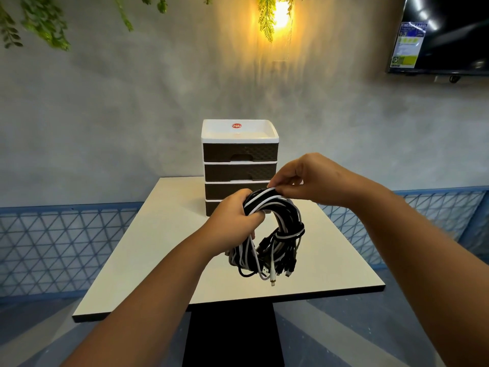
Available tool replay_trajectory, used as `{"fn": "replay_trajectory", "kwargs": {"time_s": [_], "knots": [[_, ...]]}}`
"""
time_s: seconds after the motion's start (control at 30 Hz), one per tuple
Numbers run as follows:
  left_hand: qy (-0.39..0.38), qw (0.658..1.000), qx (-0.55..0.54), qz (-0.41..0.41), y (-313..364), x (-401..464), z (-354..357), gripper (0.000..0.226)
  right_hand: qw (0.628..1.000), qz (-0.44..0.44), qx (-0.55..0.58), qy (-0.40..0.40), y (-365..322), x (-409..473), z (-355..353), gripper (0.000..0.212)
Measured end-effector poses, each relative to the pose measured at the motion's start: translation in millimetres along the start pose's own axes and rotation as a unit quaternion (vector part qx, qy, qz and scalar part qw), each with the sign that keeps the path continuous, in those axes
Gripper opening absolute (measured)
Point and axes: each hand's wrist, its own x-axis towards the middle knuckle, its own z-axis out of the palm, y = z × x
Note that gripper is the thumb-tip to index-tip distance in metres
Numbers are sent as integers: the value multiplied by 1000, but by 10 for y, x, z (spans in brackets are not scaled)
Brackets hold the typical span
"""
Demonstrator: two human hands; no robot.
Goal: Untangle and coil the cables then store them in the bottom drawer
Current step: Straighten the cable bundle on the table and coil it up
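A bundle of black and white cables (277, 234) hangs in a rough coil above the table, with loose plug ends dangling at the bottom. My left hand (235, 221) grips the coil's left side. My right hand (307, 181) pinches a white strand at the coil's top. Behind the hands stands a small drawer unit (239, 154) with a white frame and dark drawer fronts. All visible drawers are closed. The lowest drawer (211, 207) is mostly hidden behind my left hand and the cables.
The white square table (164, 234) stands on a black pedestal. A blue mesh railing (66, 247) runs behind and beside it. A wall lamp (280, 14), hanging plants and a wall-mounted screen (444, 35) are above.
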Motion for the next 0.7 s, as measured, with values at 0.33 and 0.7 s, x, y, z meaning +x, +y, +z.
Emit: {"fn": "replay_trajectory", "kwargs": {"time_s": [0.33,0.7], "knots": [[-10,999,17,-30,-115,35,85,11,977,92,191,-17,148,-53,184,17],[-3,999,-14,-36,-196,70,77,12,982,50,178,-30,158,-45,169,16]]}}
